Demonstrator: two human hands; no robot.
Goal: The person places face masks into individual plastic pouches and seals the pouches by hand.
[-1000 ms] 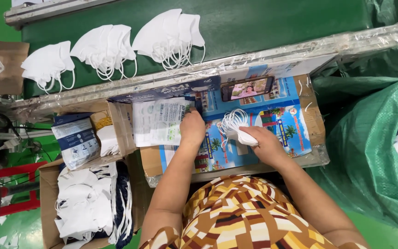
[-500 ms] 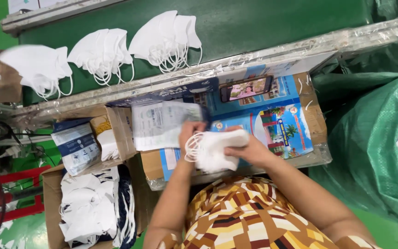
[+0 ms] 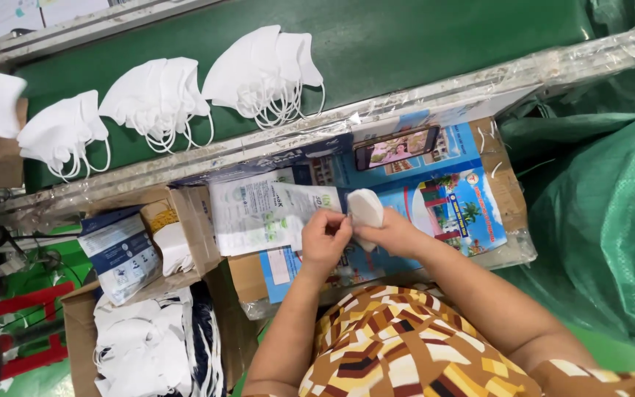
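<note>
My right hand [image 3: 397, 237] grips a folded stack of white face masks [image 3: 366, 211] over a colourful printed board [image 3: 450, 198]. My left hand [image 3: 325, 239] pinches the open end of a clear printed plastic pouch [image 3: 259, 213] that lies on the board, right beside the masks. The masks' leading edge touches the pouch's mouth. My patterned lap fills the bottom of the head view.
Piles of white masks [image 3: 266, 70] [image 3: 157, 99] [image 3: 64, 132] lie on a green conveyor belt [image 3: 420, 37] behind a plastic-wrapped rail. A phone [image 3: 397, 147] rests on the board. Cardboard boxes at left hold pouches [image 3: 119, 254] and masks [image 3: 148, 345]. A green sack [image 3: 604, 220] stands right.
A second ago my hands lay flat on the board with a mask. They gathered the masks into a bundle, then folded it narrow and brought it to the pouch's mouth.
</note>
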